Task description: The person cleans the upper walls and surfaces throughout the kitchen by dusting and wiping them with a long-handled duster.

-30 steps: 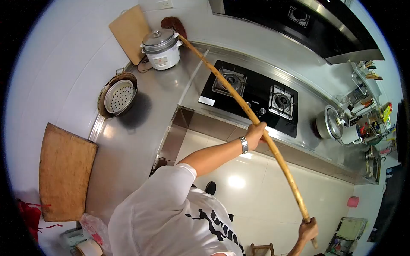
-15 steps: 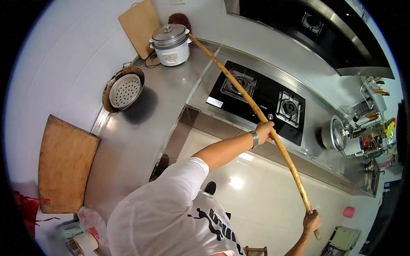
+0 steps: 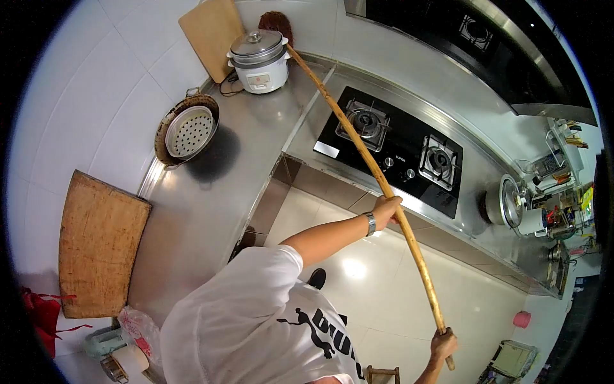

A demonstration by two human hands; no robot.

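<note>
The left hand (image 3: 386, 212) and right hand (image 3: 443, 344) are curling fingers round the pole (image 3: 368, 157), which is slanting past the stove (image 3: 412, 146) beyond the left fingers; the right hand is drawing bodyward, swinging the near end inward.

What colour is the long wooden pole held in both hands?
Yellowish brown: the long wooden pole shows in the head view.

The steel table (image 3: 185, 237) bends at a corner, where a rice cooker (image 3: 261, 75) stands beside a pale board (image 3: 212, 38) leaning on the wall. Along the other stretch sit a black hob (image 3: 398, 160) and a lidded pot (image 3: 503, 203).
</note>
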